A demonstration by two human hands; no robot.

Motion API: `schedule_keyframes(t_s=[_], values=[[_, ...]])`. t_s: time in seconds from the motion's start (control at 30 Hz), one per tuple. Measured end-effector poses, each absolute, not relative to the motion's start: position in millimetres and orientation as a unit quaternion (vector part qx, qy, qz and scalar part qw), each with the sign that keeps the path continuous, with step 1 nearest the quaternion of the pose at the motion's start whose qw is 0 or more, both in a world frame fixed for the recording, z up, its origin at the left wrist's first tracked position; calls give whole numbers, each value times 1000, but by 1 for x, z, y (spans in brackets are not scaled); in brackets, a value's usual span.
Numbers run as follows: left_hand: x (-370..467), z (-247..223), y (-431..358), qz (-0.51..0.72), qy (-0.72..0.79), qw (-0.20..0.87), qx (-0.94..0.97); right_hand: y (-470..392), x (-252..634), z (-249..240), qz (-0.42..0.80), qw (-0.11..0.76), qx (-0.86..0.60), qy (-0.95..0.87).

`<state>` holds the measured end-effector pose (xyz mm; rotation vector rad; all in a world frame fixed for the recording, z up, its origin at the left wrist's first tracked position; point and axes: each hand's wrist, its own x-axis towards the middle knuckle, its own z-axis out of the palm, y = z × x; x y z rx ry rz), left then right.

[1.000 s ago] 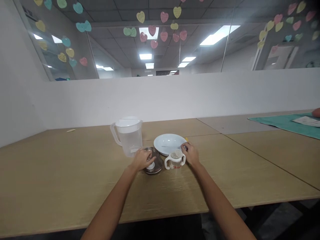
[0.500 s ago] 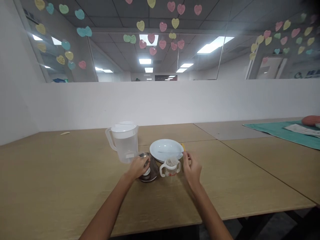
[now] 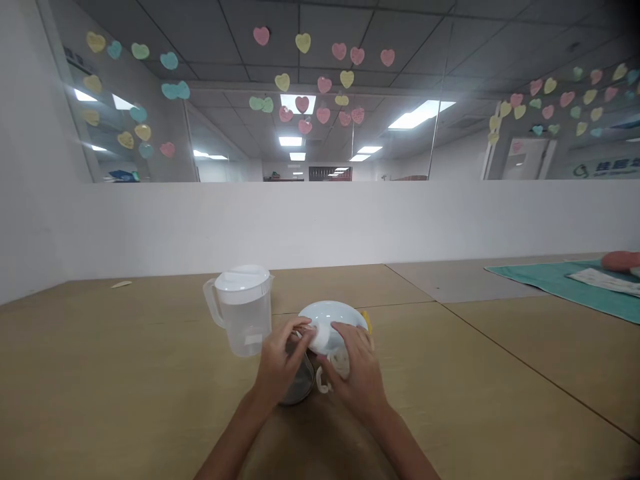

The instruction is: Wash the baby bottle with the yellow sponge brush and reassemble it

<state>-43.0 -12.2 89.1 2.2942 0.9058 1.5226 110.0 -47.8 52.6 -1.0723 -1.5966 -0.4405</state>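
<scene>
My left hand (image 3: pixel 281 357) is closed in a pinch on a small white round piece (image 3: pixel 320 338), blurred, perhaps a lid. My right hand (image 3: pixel 356 367) reaches toward it from the right, thumb and fingers apart; whether it touches the piece I cannot tell. Behind the right fingers stands a clear baby cup (image 3: pixel 340 362) with white handles, partly covered. A dark, shallow tray or dish (image 3: pixel 303 383) lies under my left hand, mostly hidden. Just beyond both hands sits a white bowl (image 3: pixel 333 308).
A translucent lidded pitcher (image 3: pixel 245 313) stands left of the hands. Something yellow (image 3: pixel 368 321) shows at the bowl's right rim. Far right lies a green cloth (image 3: pixel 545 277) with a reddish object (image 3: pixel 620 261) on it. A white wall (image 3: pixel 320 220) backs the table.
My right hand has moved left and let go of the thin rod it held over the bowl. My left hand has lifted the white piece from the dark dish. The view has tilted up.
</scene>
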Motion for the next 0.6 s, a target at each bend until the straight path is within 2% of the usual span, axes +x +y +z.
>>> schedule_keyframes(t_s=[0.1,0.27,0.6], values=[[-35,103,-31,511,235,52,825,-43,102,73,-204,551,-422,-690],[-39,113,-57,570,159,-64,804,-37,103,94,-257,547,-322,-728],[-45,107,-68,584,129,-40,801,-32,124,86,-296,523,-257,-757]])
